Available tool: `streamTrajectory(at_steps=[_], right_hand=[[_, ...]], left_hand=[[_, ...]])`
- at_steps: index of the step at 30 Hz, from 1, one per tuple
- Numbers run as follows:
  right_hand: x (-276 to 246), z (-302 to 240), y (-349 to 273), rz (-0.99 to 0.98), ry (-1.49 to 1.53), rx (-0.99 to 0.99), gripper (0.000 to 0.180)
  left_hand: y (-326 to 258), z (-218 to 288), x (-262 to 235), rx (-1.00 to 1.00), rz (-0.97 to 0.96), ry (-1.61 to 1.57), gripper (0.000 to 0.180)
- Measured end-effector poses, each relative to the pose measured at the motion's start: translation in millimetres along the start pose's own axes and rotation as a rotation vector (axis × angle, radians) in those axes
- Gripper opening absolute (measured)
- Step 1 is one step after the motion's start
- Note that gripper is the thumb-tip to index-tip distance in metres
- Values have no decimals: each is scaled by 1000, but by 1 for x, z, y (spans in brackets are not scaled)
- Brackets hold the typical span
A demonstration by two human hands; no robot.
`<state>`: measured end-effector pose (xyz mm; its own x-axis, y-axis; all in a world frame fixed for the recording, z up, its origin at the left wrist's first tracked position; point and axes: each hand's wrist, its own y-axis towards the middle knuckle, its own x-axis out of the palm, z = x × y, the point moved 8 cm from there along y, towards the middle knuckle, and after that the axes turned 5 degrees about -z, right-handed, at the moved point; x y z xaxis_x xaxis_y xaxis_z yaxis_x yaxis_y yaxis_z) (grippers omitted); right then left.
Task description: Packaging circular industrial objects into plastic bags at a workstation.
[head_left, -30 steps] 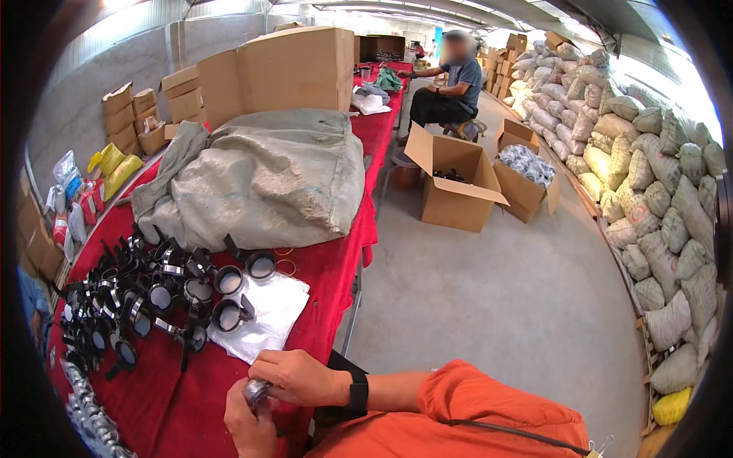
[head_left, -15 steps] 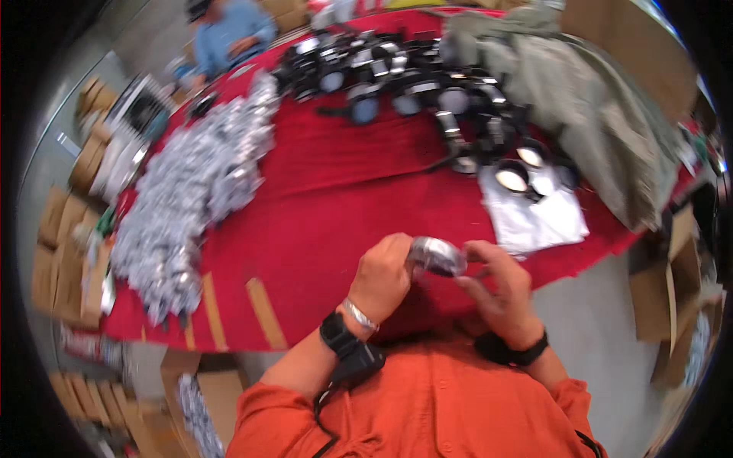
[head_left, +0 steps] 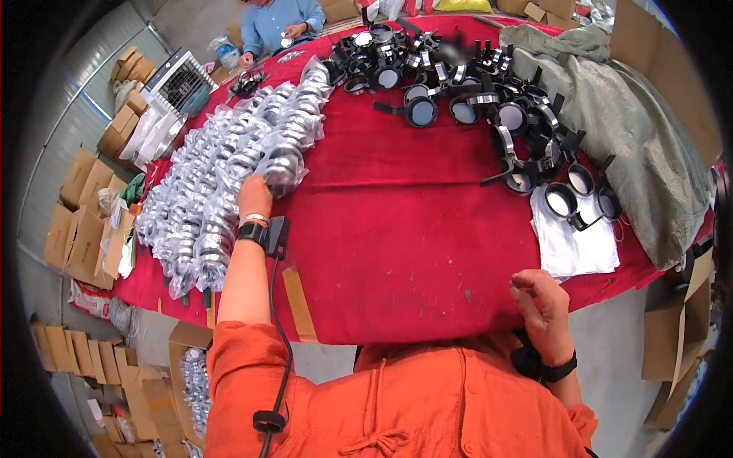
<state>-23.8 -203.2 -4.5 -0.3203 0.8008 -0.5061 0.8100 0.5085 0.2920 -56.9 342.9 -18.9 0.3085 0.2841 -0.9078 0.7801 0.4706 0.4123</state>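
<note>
1. Nearest to me, the right hand (head_left: 544, 305) sits at the near edge of the red cloth-covered table (head_left: 397, 229). It's holding nothing now, fingers loosely curled with gaps between them. Half a second ago both hands were together over this edge, pinching one small shiny bagged piece, so that piece has clearly been let go by this hand.

2. Left of that and further onto the table, the left hand (head_left: 254, 197) has swung out to the heap of silvery metal parts in clear plastic bags (head_left: 221, 183). Its fingers are bent down onto a bagged silver part (head_left: 281, 162) at the heap's near-right edge. They're mostly hidden behind the knuckles, so I can't tell whether they're pinching it or just pressing on it. My read: the piece from a moment ago has ended up on the heap.

3. That bagged part looks stubby and roundish. Its long axis seems to run away from me and slightly right, matching its neighbours, but the bag glare makes it hard to call which end is which.

4. The heap itself is a long band running from the table's near-left corner diagonally up toward the far middle.

5. Right of the heap there's bare red cloth, then a white folded cloth (head_left: 573, 244) near the table's right edge.

6. Further back sits a pile of black round lens-like pieces with straps (head_left: 473, 99), and a grey-green canvas sack (head_left: 634, 137) on the far right.

7. Past the table's far-left end, another person in a blue shirt (head_left: 279, 23) is handling something small.
</note>
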Motion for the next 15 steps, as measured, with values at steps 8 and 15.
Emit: streamTrajectory(at_steps=[8,15], right_hand=[[-3,13,1,15,-17,-9,17],[-3,16,7,-16,-31,-58,15]], left_hand=[[1,16,11,-34,-157,76,14],[18,21,-5,-147,-512,157,30]])
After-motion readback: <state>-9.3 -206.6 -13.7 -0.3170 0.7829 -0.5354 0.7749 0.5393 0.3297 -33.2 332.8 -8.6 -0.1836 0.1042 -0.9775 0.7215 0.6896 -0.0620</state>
